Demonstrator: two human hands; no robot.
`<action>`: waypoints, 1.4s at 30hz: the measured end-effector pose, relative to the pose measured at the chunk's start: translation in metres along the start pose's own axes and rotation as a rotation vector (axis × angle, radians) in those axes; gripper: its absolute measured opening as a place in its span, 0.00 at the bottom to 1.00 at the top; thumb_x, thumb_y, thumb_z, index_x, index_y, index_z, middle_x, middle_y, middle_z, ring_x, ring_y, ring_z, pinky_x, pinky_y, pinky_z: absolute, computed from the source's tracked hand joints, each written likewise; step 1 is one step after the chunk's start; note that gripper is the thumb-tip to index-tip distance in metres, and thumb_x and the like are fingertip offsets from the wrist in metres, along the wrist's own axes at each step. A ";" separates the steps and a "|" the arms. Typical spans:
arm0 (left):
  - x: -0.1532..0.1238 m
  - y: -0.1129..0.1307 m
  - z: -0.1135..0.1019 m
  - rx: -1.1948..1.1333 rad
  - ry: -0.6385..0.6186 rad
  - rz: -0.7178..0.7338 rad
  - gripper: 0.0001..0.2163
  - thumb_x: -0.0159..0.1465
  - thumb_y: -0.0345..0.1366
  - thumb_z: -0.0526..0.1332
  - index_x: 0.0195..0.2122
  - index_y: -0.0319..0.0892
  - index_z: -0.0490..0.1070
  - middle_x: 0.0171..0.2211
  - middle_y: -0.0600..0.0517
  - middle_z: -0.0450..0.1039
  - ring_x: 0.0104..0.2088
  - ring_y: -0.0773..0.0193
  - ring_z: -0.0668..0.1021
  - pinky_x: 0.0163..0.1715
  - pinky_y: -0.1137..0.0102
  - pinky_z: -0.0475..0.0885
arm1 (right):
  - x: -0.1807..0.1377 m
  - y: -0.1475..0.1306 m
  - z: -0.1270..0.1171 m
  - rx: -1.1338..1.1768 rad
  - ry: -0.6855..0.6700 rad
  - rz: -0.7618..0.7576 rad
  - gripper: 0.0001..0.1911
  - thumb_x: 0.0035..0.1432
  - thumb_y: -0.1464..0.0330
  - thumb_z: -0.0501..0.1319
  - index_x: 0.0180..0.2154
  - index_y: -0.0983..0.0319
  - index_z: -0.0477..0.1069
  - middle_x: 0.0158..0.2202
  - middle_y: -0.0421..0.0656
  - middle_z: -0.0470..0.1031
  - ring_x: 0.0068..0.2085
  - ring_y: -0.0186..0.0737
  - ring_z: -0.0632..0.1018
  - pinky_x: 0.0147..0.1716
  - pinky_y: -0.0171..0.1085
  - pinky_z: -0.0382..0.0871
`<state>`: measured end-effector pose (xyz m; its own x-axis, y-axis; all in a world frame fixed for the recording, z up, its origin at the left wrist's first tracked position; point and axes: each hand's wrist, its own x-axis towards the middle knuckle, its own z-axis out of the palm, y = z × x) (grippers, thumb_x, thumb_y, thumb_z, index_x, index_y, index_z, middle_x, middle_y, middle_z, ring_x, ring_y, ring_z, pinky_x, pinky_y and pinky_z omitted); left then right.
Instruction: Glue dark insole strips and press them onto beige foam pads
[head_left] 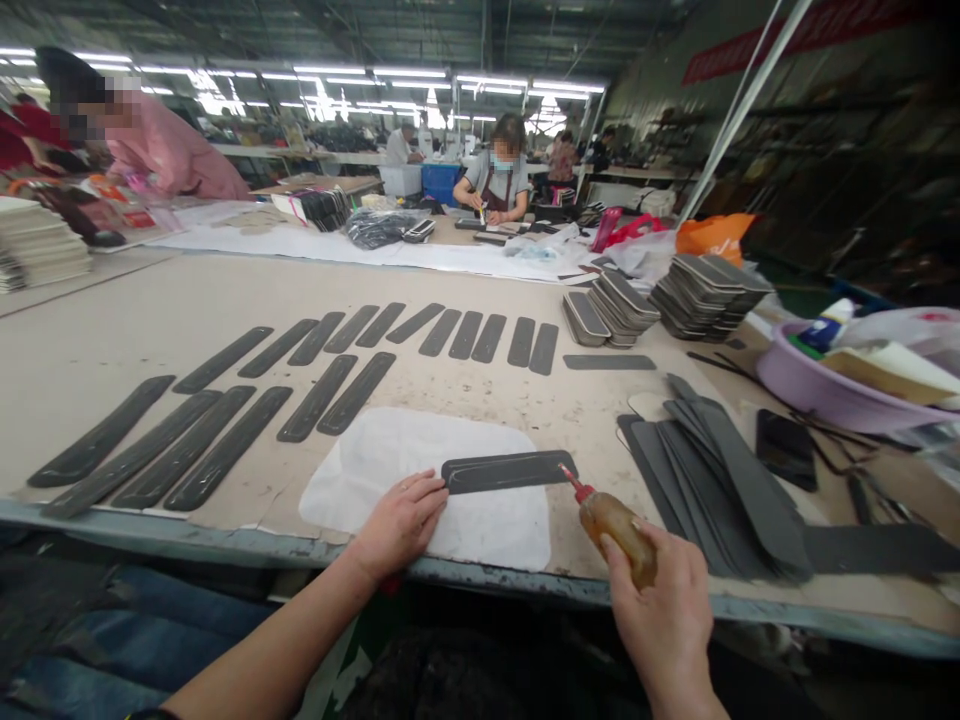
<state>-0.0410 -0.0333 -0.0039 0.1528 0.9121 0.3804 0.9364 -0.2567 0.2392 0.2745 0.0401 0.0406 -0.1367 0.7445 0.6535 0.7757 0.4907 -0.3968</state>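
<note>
We press our left hand (401, 520) fingers, loosely together, on the dark strip's (508, 470) left end; our right hand (664, 610) fingers grip the glue bottle (616, 525), nozzle touching its right end.

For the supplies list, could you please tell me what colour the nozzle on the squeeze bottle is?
Red: the amber glue bottle's nozzle shows best in the head view.

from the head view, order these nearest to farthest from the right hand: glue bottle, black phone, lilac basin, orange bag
1. glue bottle: held in the right hand, nozzle towards the dark strip.
2. black phone: flat on the table, to the right.
3. lilac basin: right edge, beyond the phone.
4. orange bag: far back, right of centre.
</note>
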 end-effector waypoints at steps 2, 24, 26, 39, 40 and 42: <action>0.000 0.001 -0.001 0.005 -0.010 -0.004 0.12 0.64 0.30 0.54 0.46 0.42 0.72 0.47 0.47 0.73 0.53 0.55 0.71 0.53 0.59 0.70 | -0.004 -0.018 0.006 0.108 -0.025 -0.012 0.16 0.57 0.61 0.60 0.44 0.64 0.65 0.38 0.49 0.67 0.40 0.47 0.70 0.40 0.47 0.68; 0.001 0.003 -0.003 0.002 0.002 -0.010 0.12 0.64 0.30 0.54 0.46 0.41 0.72 0.46 0.47 0.74 0.53 0.55 0.71 0.53 0.58 0.70 | -0.003 -0.011 0.015 0.067 -0.056 0.003 0.18 0.58 0.57 0.58 0.44 0.63 0.65 0.38 0.50 0.68 0.40 0.48 0.70 0.41 0.49 0.68; 0.000 0.002 -0.001 0.000 0.009 -0.005 0.12 0.64 0.30 0.54 0.46 0.42 0.72 0.46 0.47 0.74 0.52 0.54 0.72 0.53 0.58 0.71 | -0.003 -0.017 0.020 0.094 -0.069 0.013 0.16 0.59 0.59 0.57 0.44 0.63 0.64 0.37 0.49 0.67 0.40 0.48 0.69 0.41 0.49 0.69; 0.003 0.000 0.000 0.007 0.012 0.012 0.11 0.64 0.31 0.55 0.46 0.42 0.72 0.47 0.47 0.73 0.52 0.56 0.72 0.52 0.59 0.72 | -0.013 -0.024 0.025 0.206 -0.171 0.070 0.14 0.60 0.63 0.56 0.47 0.61 0.63 0.40 0.48 0.65 0.41 0.46 0.70 0.41 0.48 0.70; 0.003 0.000 0.000 0.006 0.015 0.011 0.11 0.64 0.31 0.55 0.46 0.42 0.72 0.47 0.47 0.73 0.52 0.56 0.72 0.52 0.59 0.72 | -0.011 -0.011 0.021 0.173 -0.125 0.083 0.14 0.60 0.62 0.57 0.46 0.61 0.63 0.39 0.49 0.66 0.41 0.47 0.70 0.42 0.48 0.69; 0.003 -0.001 0.001 0.005 0.014 0.013 0.11 0.64 0.31 0.55 0.46 0.42 0.71 0.47 0.47 0.73 0.52 0.55 0.72 0.52 0.59 0.72 | -0.006 0.009 0.012 0.111 -0.043 0.108 0.15 0.59 0.60 0.57 0.44 0.61 0.64 0.38 0.48 0.67 0.41 0.47 0.70 0.42 0.49 0.69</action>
<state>-0.0409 -0.0301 -0.0033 0.1600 0.9041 0.3963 0.9362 -0.2663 0.2295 0.2746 0.0458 0.0252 -0.0845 0.8130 0.5761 0.7145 0.4525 -0.5337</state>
